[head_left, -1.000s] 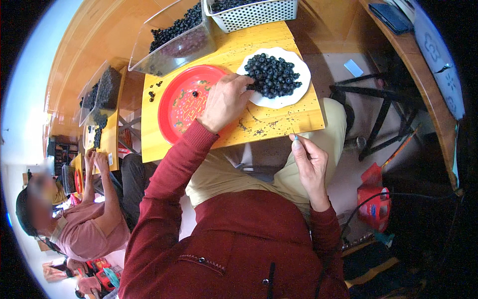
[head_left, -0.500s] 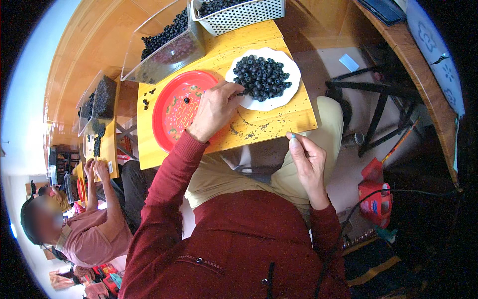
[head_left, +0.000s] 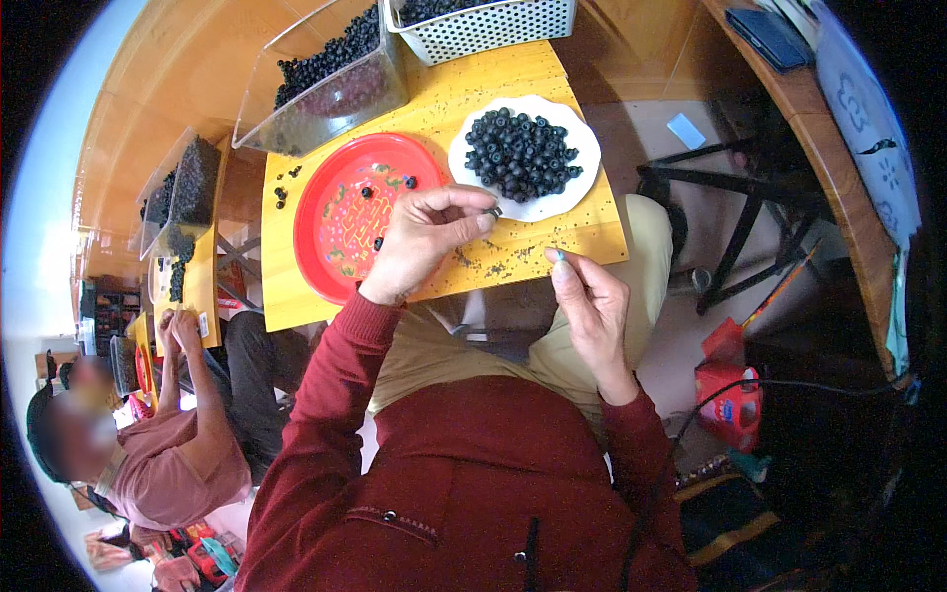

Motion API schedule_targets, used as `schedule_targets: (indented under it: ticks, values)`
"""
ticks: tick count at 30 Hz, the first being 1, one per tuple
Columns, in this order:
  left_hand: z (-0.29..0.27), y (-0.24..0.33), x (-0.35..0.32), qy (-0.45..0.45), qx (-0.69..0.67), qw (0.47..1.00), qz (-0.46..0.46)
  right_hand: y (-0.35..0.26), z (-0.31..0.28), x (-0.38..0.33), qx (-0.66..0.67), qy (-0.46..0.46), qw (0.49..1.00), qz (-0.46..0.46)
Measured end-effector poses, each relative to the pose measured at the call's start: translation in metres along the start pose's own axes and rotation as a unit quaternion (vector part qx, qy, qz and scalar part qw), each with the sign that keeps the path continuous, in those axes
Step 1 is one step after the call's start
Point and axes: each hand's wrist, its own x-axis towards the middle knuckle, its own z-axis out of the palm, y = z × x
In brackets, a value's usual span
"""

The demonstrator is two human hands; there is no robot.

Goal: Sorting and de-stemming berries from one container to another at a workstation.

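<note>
Between the thumb and forefinger of my left hand (head_left: 422, 240) is a small dark blueberry-like ball (head_left: 494, 211), mostly covered by the fingertips. This hand is over the right part of the red plate (head_left: 308, 202), near the edge of the white scalloped plate (head_left: 582, 183). A heap of dark blueberry-like balls (head_left: 518, 153) fills the white plate. Just off the table's near edge, my right hand (head_left: 595, 306) pinches a small thin tool (head_left: 559, 255) with a blue part; its tip is too small to make out. A few balls lie in the red plate.
The yellow table (head_left: 493, 74) carries scattered dark bits. A clear bin (head_left: 340, 104) and a white perforated basket (head_left: 488, 35), both with dark balls, stand at the back. At left, another person (head_left: 182, 434) sits at a similar table. A red bag (head_left: 725, 400) is at right.
My left hand has drawn back from the heap with a ball in its fingers. My right hand has moved left and slightly up, nearer to the left. More balls in the red plate now show.
</note>
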Motion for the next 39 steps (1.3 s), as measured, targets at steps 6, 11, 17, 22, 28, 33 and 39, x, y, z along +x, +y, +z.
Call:
schedule_targets:
  ticks: [6, 11, 17, 22, 28, 33, 39]
  values:
    - [0.011, 0.002, -0.029, -0.012, -0.338, 0.934, -0.115, -0.008, 0.023, 0.013, -0.068, -0.025, 0.99, -0.121]
    - [0.012, -0.007, -0.044, -0.047, -0.439, 0.89, -0.114, -0.007, 0.041, 0.02, -0.076, -0.037, 0.974, -0.212]
    - [0.002, -0.012, -0.055, -0.06, -0.499, 0.849, -0.161, -0.012, 0.048, 0.022, -0.116, -0.078, 0.958, -0.252]
    - [-0.005, -0.013, -0.063, -0.069, -0.518, 0.834, -0.177, -0.024, 0.049, 0.023, -0.164, -0.175, 0.946, -0.219]
    - [-0.007, -0.019, -0.069, -0.086, -0.535, 0.819, -0.189, -0.037, 0.055, 0.023, -0.195, -0.216, 0.929, -0.23]
    - [-0.011, -0.018, -0.071, -0.082, -0.546, 0.812, -0.189, -0.036, 0.063, 0.023, -0.217, -0.212, 0.923, -0.236]
    - [-0.015, -0.023, -0.075, -0.096, -0.554, 0.805, -0.188, -0.027, 0.064, 0.021, -0.182, -0.205, 0.934, -0.228]
